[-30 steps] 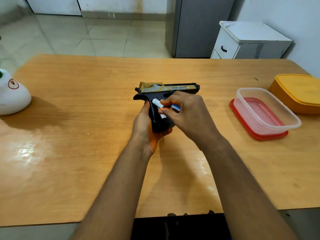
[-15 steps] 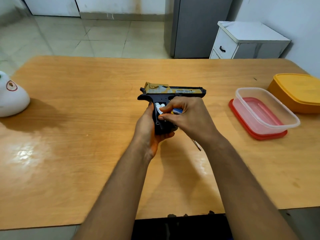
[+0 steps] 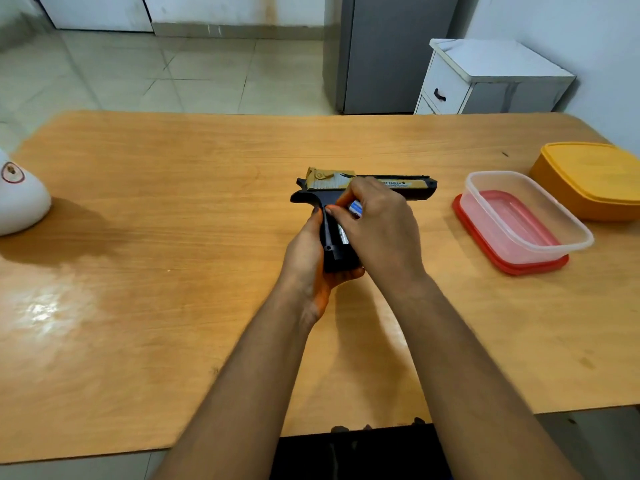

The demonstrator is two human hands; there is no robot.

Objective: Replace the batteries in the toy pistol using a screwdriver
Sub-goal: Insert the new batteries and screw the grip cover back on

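Both forearms reach forward and converge. The left hand point(image 3: 306, 251) cups from below, palm up; the right hand point(image 3: 375, 225) curls over it, fingertips pinching.

Printed lettering on the gold side strip of the toy pistol point(image 3: 363, 188), just beyond the right hand point(image 3: 377, 230): only "EAGLE" legible, with the start of the line covered by the fingers. Smaller line beneath it too blurred to read. Round red-ringed emblem on the white object point(image 3: 20, 199), far off to the side of the left hand point(image 3: 308, 258), contents not legible
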